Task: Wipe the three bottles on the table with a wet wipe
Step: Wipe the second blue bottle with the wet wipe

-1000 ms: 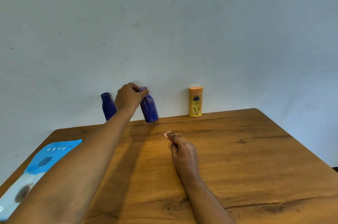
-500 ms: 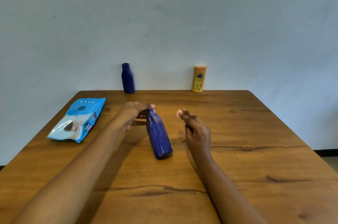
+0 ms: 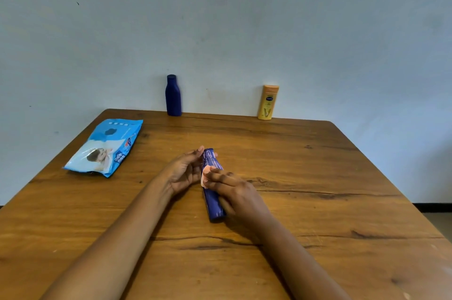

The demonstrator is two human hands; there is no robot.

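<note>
A dark blue bottle (image 3: 213, 204) is tilted over the middle of the wooden table (image 3: 318, 189), its neck pointing away from me. My left hand (image 3: 184, 172) cups the bottle's upper part from the left. My right hand (image 3: 234, 192) grips its body from the right, fingers laid across it. A second dark blue bottle (image 3: 173, 96) stands upright at the table's far edge by the wall. An orange-yellow lotion bottle (image 3: 267, 102) stands upright to its right. No loose wipe is visible.
A light blue pack of wet wipes (image 3: 105, 148) lies flat on the table's left side, near the left edge. A pale wall rises right behind the far edge. The table's right edge drops to the floor.
The blue bottle came from the back row to the table's middle in my left hand. My right hand, apart from it half a second ago, has now closed on its body.
</note>
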